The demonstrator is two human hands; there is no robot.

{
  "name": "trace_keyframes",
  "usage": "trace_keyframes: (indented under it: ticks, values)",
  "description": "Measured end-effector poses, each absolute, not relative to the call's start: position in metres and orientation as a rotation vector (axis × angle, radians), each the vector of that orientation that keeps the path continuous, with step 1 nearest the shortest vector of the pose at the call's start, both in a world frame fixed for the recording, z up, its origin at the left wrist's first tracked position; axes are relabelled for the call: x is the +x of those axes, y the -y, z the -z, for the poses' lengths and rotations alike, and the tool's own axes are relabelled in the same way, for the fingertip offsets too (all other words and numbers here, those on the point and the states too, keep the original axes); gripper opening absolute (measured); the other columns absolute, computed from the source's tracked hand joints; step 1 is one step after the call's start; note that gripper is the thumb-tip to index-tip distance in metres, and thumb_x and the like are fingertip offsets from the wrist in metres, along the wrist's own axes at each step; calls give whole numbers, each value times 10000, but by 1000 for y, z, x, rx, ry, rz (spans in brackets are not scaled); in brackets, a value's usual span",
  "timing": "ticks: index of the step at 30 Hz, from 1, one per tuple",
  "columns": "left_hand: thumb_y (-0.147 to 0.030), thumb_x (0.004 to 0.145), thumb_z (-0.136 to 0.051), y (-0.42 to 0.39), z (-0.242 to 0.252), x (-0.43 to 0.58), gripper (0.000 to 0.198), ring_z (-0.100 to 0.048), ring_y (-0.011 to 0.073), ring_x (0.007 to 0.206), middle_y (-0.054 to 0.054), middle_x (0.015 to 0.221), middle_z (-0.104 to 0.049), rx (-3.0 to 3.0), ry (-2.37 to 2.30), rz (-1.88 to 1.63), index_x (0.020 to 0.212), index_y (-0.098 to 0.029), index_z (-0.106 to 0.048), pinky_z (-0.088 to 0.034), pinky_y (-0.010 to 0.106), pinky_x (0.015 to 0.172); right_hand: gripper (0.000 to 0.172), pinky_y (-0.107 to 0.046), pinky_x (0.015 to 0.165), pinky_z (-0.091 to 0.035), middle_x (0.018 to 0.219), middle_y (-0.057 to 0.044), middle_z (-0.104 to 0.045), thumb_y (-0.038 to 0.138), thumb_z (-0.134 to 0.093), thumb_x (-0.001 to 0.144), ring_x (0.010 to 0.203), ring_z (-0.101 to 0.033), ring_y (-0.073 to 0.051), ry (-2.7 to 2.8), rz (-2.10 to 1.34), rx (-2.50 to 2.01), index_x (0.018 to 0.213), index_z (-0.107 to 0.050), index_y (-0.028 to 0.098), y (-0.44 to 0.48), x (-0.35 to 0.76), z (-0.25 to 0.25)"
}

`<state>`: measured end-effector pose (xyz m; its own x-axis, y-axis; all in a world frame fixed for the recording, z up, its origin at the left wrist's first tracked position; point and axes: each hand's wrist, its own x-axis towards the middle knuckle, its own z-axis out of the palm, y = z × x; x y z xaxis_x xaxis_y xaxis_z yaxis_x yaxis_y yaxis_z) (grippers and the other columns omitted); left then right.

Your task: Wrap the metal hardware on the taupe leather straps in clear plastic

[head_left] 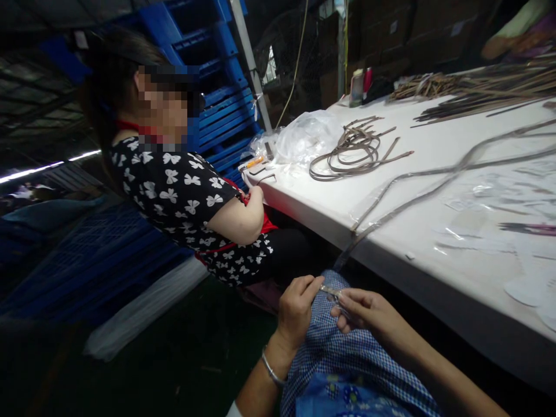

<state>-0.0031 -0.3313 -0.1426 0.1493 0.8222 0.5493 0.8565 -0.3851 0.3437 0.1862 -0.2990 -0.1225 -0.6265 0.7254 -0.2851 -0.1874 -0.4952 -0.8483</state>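
Over my lap, both hands pinch a small shiny strip [330, 290], with what looks like clear film at one end. My left hand [296, 307] grips its left end with closed fingers and wears a silvery bangle at the wrist. At the other end, my right hand [362, 310] holds it between thumb and fingers. What the strip is exactly is too small to make out. Just beyond my hands, long grey-brown strands [382, 219] run across the table and hang over its edge towards my knee.
A white table [313, 202] carries a coiled brown strand [347, 152], a clear plastic bag [308, 136], a bundle of dark sticks [486, 98] and pale paper pieces [527, 260]. A co-worker [186, 191] sits at the left; another person's arm [516, 40] shows far right. Blue pallets [226, 116] stand behind.
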Motion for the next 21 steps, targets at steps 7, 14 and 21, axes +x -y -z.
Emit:
trace_keyframes:
  ticks: [7, 14, 21]
  values:
    - [-170, 979, -430, 337, 147, 4, 318, -628, 185, 956, 79, 1003, -681, -2444, 1632, 1013, 1193, -219, -660, -559, 319, 805, 497, -227, 503, -450, 606, -37, -641, 603, -686, 753, 504, -569, -108, 1161, -2256, -882, 742, -669, 107, 300, 185, 130]
    - [-265, 933, -542, 337, 142, -3, 352, -628, 194, 1022, 79, 1119, -683, -2908, 2013, 1300, 1276, -227, -616, -496, 318, 916, 482, -215, 471, -385, 604, -8, -598, 602, -613, 817, 486, -505, -93, 1494, -2101, -944, 694, -628, 137, 291, 195, 137]
    - [-476, 912, -544, 333, 124, -14, 431, -557, 112, 599, 49, 672, -649, -3175, 2639, 1692, 793, -99, -716, -443, 215, 614, 343, -259, 612, -472, 807, -31, -673, 503, -632, 855, 672, -590, -154, 1677, -1678, -980, 970, -719, 193, 277, 213, 123]
